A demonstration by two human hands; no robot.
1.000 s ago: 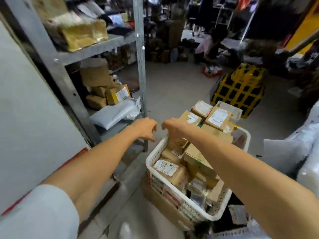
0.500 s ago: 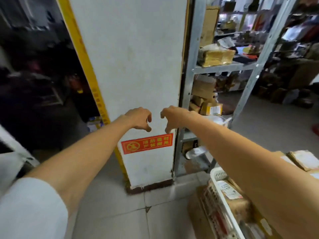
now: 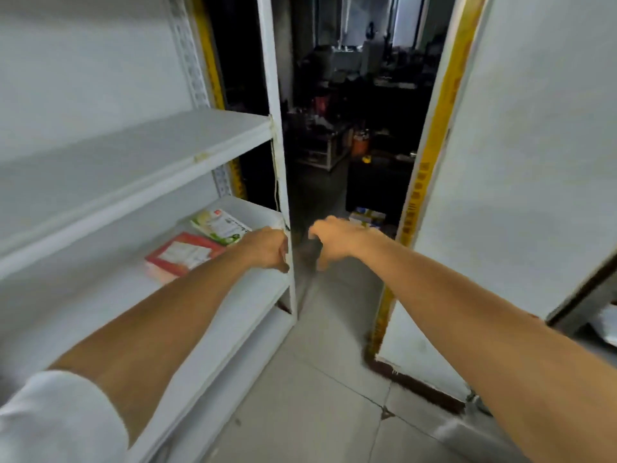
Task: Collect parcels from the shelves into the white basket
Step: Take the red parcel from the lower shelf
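On the lower board of the white shelf unit [image 3: 133,155] lie a red-bordered packet [image 3: 182,253] and a green-and-white packet [image 3: 218,225], touching. Just right of them our left hand [image 3: 267,248] hovers, fingers loosely curled, holding nothing. Our right hand [image 3: 337,240] hangs equally slack above the floor [image 3: 317,396].

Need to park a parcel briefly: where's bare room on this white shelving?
The upper shelf is bare along its visible length. On the lower shelf, the red packet and the green-and-white packet crowd the right end; left of them looks free.
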